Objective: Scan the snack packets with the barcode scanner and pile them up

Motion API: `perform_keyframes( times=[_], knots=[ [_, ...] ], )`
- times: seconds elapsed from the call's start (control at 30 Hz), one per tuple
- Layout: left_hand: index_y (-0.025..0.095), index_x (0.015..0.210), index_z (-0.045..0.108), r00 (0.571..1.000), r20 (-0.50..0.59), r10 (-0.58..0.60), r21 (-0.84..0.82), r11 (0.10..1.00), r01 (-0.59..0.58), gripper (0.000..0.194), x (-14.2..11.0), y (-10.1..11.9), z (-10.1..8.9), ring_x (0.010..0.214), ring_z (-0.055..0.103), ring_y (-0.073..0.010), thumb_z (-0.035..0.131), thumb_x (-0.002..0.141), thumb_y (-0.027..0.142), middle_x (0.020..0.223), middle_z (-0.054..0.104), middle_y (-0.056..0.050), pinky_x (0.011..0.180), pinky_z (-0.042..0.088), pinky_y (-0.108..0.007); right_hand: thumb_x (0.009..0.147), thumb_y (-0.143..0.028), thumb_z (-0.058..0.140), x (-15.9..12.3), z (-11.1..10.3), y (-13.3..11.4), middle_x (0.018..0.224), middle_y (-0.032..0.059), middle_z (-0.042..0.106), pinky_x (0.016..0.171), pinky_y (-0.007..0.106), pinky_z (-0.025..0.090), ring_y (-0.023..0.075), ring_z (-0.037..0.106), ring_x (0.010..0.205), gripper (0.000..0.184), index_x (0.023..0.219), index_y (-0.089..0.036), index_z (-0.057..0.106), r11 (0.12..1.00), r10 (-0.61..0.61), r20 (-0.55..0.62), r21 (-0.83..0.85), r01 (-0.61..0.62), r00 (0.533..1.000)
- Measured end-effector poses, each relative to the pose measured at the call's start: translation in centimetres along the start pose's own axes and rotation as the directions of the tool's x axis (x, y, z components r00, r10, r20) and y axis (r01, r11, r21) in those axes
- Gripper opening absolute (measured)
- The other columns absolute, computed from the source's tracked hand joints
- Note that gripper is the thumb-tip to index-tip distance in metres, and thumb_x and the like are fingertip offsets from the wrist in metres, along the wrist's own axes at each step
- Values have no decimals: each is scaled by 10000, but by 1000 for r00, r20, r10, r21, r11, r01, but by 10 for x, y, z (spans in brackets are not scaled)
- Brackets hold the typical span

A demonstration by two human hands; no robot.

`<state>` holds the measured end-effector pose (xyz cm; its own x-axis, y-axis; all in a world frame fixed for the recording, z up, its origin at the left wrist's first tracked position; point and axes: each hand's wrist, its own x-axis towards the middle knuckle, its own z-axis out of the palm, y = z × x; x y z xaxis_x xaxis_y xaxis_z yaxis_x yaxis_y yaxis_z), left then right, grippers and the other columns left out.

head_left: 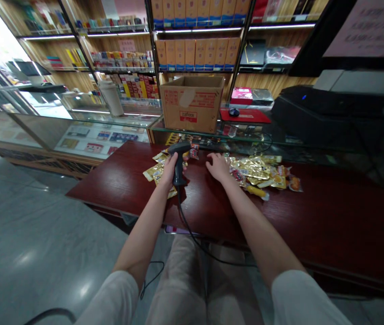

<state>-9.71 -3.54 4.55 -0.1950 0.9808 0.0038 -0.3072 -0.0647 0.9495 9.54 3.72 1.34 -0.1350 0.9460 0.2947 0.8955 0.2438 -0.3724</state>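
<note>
Gold-foil snack packets (251,168) lie in two unequal groups, centre and centre-right; progress beyond that is unclear. The left hand (169,170) grips a barcode scanner (178,172); the right hand (220,168), fingers loosely open, adjoins the larger group.

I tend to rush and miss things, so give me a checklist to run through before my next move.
1. Handheld scanner gripped in the left hand: ok.
2. Right hand free to pick up: ok, nothing visible in it, beside the larger packet pile.
3. Packets in that pile lying separately: not ok, they overlap.
4. Scanner cable clear of the right hand: ok, it drops over the near table edge.
5. Contents of the cardboard box known: cannot tell, its front wall hides the bottom.
</note>
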Motion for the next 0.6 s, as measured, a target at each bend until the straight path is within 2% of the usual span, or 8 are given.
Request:
perform_keyframes(
  times=[0.13,0.27,0.43,0.6],
  knots=[
    [139,1171,578,1000,17,-12,-23,1000,12,423,1,-4,-4,505,631,-105,570,942,495,795,732,-47,425,456,-185,914,-360,559,30,23,-35,1357,143,590,1068,531,382,341,543,1237,469,1367,-237,563,996,-71,86,53,66,994],
    [148,1139,560,998,-14,-63,-35,997,63,442,4,-6,-7,470,610,-98,607,915,526,735,710,-26,412,439,-179,920,-440,569,50,47,-57,1512,137,475,1072,526,390,361,457,1319,531,1415,-252,535,992,-113,119,73,105,986],
    [166,1038,569,994,-69,-89,-42,995,87,398,6,-8,-9,454,586,-82,621,905,538,733,694,-9,428,455,-186,956,-435,504,56,64,-68,1495,127,490,1075,602,353,379,355,1377,424,1330,-266,609,993,-111,157,60,103,981],
    [177,1044,578,991,-81,-110,-55,993,106,399,7,-7,-10,472,597,-82,627,902,547,774,699,-16,442,465,-190,945,-417,513,48,67,-69,1397,197,543,1056,631,334,398,402,1309,392,1261,-223,642,994,-111,88,12,110,990]
  ],
)
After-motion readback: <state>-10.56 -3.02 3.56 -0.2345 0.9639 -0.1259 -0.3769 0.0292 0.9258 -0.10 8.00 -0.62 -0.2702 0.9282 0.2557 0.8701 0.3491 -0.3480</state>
